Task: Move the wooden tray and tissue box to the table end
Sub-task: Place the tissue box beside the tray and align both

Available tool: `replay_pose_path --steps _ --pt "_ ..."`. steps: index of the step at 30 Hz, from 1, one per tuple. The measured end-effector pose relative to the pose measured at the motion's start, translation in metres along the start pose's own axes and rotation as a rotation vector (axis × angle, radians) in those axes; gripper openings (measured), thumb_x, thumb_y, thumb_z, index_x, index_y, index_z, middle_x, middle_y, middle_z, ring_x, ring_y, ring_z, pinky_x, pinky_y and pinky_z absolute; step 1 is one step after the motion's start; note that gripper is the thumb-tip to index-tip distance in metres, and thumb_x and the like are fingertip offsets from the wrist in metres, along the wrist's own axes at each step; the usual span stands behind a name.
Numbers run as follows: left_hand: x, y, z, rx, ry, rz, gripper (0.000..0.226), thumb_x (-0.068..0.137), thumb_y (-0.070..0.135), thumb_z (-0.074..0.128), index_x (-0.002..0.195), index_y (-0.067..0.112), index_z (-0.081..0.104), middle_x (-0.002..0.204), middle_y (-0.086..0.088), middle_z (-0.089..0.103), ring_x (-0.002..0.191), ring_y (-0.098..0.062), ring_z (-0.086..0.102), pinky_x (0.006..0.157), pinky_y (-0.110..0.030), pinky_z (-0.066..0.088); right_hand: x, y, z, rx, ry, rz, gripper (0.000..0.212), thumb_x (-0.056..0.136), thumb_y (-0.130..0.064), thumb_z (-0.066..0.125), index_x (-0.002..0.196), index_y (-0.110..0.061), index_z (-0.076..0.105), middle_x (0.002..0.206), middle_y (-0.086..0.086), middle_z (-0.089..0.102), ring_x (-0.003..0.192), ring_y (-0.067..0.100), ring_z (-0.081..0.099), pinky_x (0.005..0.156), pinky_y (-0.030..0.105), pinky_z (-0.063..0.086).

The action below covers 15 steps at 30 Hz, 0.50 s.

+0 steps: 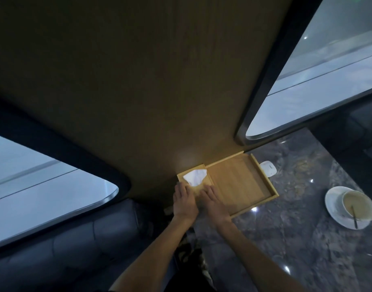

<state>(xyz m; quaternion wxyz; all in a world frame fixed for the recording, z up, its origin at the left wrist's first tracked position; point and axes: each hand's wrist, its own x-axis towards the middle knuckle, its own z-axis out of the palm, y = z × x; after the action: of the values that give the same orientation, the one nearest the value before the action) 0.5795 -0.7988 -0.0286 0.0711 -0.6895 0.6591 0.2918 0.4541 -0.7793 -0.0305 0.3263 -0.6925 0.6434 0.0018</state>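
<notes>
Both hands lie flat on the wooden tissue box (196,180), left hand (184,200) beside right hand (213,202), a white tissue (195,177) poking up. The box seems to touch the empty wooden tray (242,182) against the wall. A cup (358,205) on a saucer (336,209) stands well apart on the marble table (286,239).

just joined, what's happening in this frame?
A person has both bare hands on a light wooden tissue box with a white tissue sticking out the top. The left hand and right hand rest flat on its near side. The box sits at the left end of a shallow wooden tray, against the wood-panelled wall at the end of the dark marble table. A used white cup and saucer stands to the right, apart from the tray.
</notes>
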Motion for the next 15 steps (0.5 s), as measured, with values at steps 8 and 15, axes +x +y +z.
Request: replay_pose_path --steps 8,15 --pt "-0.018 0.003 -0.001 -0.062 -0.271 0.071 0.088 0.088 0.024 0.055 0.151 0.004 -0.002 0.162 -0.010 -0.017 0.150 -0.029 -0.016 0.124 -0.041 0.009 -0.010 0.024 -0.014 0.016 -0.219 -0.041 0.083 0.084 -0.020 0.057 0.151 -0.011 0.009 0.162 0.008 0.000 0.149 0.026 0.007 0.119 0.043 0.021" --pt "-0.027 -0.018 -0.027 -0.211 -0.257 0.043 0.053 0.084 0.022 0.052 0.135 0.023 0.039 0.143 -0.005 0.039 0.134 -0.027 0.039 0.111 -0.047 0.038 -0.036 0.033 -0.034 0.426 -0.011 0.158 0.059 0.092 -0.027 0.057 0.145 -0.014 0.035 0.147 0.013 0.043 0.137 0.032 0.038 0.111 0.038 0.029"
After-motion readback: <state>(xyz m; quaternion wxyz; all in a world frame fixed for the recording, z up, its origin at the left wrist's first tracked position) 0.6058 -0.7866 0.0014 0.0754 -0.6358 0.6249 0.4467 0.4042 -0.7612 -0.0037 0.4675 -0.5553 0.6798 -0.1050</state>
